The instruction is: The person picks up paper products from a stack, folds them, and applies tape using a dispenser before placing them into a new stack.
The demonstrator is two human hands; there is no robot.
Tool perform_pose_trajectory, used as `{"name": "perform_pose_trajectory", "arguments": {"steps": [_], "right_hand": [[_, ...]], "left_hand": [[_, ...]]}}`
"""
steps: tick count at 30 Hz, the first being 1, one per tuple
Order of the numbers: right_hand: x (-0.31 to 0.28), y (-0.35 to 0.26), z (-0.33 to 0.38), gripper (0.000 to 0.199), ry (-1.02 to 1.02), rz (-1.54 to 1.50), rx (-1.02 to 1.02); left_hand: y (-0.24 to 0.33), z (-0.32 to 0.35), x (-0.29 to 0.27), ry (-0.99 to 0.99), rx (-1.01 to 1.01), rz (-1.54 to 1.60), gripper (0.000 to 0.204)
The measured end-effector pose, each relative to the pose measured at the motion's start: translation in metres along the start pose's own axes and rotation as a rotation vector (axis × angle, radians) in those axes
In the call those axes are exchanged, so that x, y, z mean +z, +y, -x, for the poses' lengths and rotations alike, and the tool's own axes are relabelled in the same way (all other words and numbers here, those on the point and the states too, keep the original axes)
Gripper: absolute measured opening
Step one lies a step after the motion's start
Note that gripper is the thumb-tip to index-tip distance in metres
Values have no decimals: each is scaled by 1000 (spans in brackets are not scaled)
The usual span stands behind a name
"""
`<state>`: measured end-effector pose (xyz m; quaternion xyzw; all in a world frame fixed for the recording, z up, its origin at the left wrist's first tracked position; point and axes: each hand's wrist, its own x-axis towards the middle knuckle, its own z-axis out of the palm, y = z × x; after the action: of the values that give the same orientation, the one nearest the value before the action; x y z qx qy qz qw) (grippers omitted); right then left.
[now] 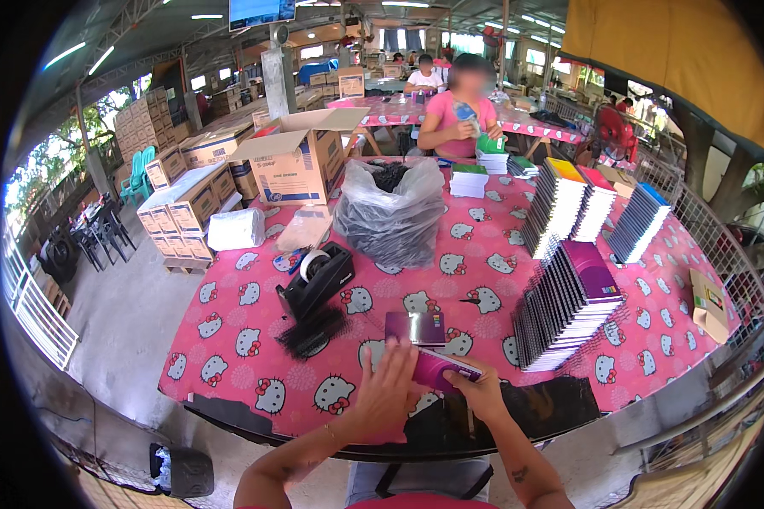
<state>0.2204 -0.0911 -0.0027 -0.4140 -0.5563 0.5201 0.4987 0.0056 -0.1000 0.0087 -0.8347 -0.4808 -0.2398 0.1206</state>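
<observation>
A small purple notebook (433, 371) is tilted just above the table's near edge. My right hand (482, 392) grips its right end, thumb on top. My left hand (387, 383) lies with fingers stretched out against the notebook's left end, holding nothing. Just beyond my fingertips, a second purple notebook (416, 329) rests flat on the table, light glinting off its cover. To the right stands a tall stack of purple spiral notebooks (569, 310) with black coils along one side. A heap of black coils (314, 331) lies left of my hands.
Behind the coils sits a black tape dispenser (318, 280). A clear plastic bag (390, 216) with black contents and an open carton (293, 165) stand farther back. Yellow (556, 208), red and blue notebook stacks stand far right. Across the pink-covered table (255, 373), a co-worker (463, 114) handles notebooks.
</observation>
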Motion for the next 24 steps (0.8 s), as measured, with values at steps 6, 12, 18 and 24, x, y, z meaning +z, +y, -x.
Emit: {"name": "perform_pose_trajectory", "arguments": {"steps": [6,12,18,24], "right_hand": [[-1,-2,4,32,3,-77,50],[6,-4,6,32,-16,-106,83],[10,3,6,33,-20,-162,71],[5,12,6,31,-47,-41,113]], "left_hand": [[7,23,18,-52,88,43,86],[9,0,-7,-95,6,16,84],[9,-15,-9,-47,27,-51,81],[15,-17,-5,43,40,-19,85]]}}
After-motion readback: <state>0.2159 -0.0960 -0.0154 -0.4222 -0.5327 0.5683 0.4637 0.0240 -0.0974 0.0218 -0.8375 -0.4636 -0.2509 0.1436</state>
